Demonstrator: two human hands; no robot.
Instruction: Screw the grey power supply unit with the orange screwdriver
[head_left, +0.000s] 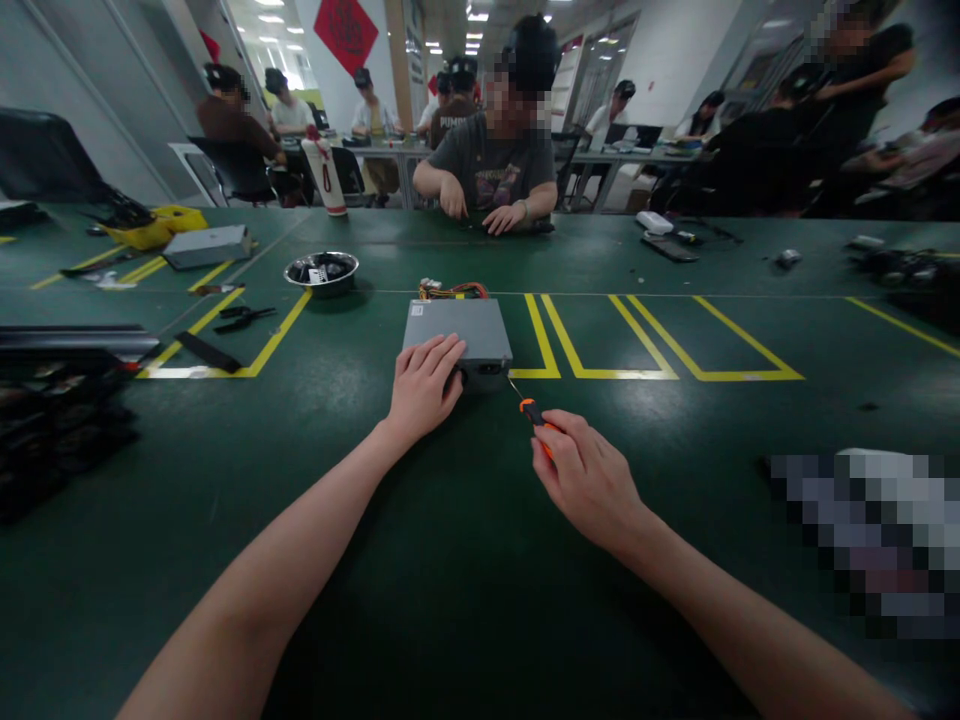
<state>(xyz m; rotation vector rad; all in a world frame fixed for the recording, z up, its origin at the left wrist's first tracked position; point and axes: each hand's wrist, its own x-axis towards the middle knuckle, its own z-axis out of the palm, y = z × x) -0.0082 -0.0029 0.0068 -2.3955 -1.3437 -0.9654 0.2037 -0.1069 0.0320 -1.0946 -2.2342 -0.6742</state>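
A grey metal computer power supply unit (463, 328) lies on the green table, its bundled cables (454, 291) coming out at the far side. My left hand (427, 388) holds the unit at its near left corner, fingers over the top and thumb at the near face. An orange-and-black screwdriver (531, 410) is gripped in my right hand (589, 478). Its thin shaft points up and left to the lower right corner of the unit's near face, close to the power socket (489, 368). Whether the tip sits in a screw is too small to tell.
A steel bowl (321, 272) with small parts stands at the back left. Pliers (244, 318) lie near it, and another grey metal box (208, 247) is farther left. Dark parts (60, 430) are piled at the left edge. Across the table sits a person (491, 160).
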